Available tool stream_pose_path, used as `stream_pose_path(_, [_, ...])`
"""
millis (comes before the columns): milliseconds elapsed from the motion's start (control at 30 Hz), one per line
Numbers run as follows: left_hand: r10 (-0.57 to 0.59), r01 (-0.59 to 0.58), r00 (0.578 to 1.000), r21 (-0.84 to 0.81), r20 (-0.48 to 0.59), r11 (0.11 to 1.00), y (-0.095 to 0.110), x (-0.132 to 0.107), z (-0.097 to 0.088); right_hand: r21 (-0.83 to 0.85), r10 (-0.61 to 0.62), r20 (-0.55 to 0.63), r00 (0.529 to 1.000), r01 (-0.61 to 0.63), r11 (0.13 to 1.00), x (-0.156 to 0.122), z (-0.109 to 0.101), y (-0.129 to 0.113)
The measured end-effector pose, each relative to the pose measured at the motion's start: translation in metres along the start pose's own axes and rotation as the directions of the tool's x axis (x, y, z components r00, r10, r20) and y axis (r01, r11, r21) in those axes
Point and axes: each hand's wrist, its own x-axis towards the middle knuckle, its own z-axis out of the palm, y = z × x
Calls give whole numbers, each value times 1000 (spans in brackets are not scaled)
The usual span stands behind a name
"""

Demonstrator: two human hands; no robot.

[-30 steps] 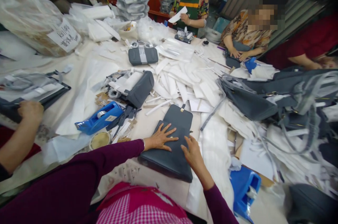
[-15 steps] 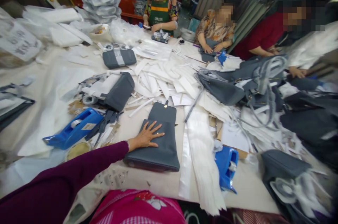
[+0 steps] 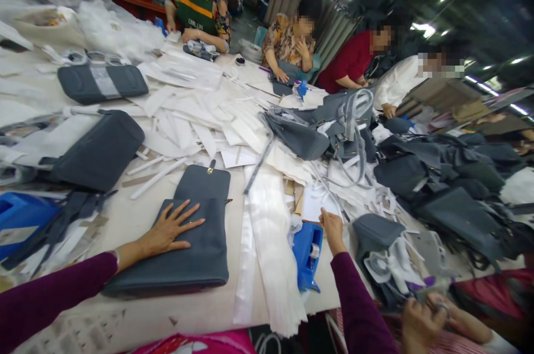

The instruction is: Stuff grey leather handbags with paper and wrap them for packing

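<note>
My left hand [image 3: 169, 232] lies flat with fingers spread on a dark grey leather bag [image 3: 200, 254]. The bag rests on the table, its flap [image 3: 204, 182] folded out at the far end with a small gold clasp. To the right, my right hand [image 3: 332, 229] is closed, its fingertips at the edge of a white sheet [image 3: 315, 204]; whether anything is in its fingers, I cannot make out. Just left of that hand stands a blue tape dispenser [image 3: 306, 254]. Between bag and dispenser runs a stack of long white strips [image 3: 273, 248].
Grey bags [image 3: 100, 148] and another blue dispenser [image 3: 25, 220] lie at left. White scraps [image 3: 200, 120] cover the middle. Bags with straps [image 3: 308, 131] are piled at right. A co-worker's hands [image 3: 425, 320] work at the lower right; other people stand along the far side.
My right hand has come into view at the right, beside the blue tape dispenser. The view has swung right; my left hand stays spread on the bag.
</note>
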Motion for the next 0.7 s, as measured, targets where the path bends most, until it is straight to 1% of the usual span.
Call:
stream_pose_path(33, [-9, 9, 1000, 5, 10, 1000, 0, 1, -1, -59, 24, -10, 1000, -25, 998, 17, 0, 6])
stream_pose_path(100, [-18, 18, 999, 16, 28, 1000, 0, 3, -2, -166, 79, -6, 997, -79, 983, 48, 10, 13])
stream_pose_path(167, [-19, 18, 999, 27, 43, 999, -1, 5, -1, -252, 118, 4, 993, -114, 961, 70, 28, 16])
stream_pose_path(233, [-19, 17, 998, 36, 57, 999, -2, 7, 0, -326, 144, 13, 989, -133, 936, 83, 50, 17])
stream_pose_path(300, [-21, 19, 998, 37, 62, 999, -4, 8, 2, -391, 160, 5, 987, -145, 909, 86, 72, 18])
stream_pose_path(367, [-25, 22, 998, 37, 57, 999, -5, 8, 4, -446, 168, -21, 986, -159, 881, 82, 90, 18])
stream_pose_path(467, [-29, 27, 998, 40, 51, 999, -5, 8, 7, -505, 158, -72, 985, -172, 846, 73, 106, 15])
stream_pose_path(567, [-31, 29, 998, 40, 48, 999, -6, 7, 7, -541, 132, -87, 987, -158, 826, 70, 109, 13])
stream_pose_path(700, [-20, 18, 998, 42, 55, 999, -6, 7, 3, -561, 127, -47, 991, -131, 817, 75, 97, 14])
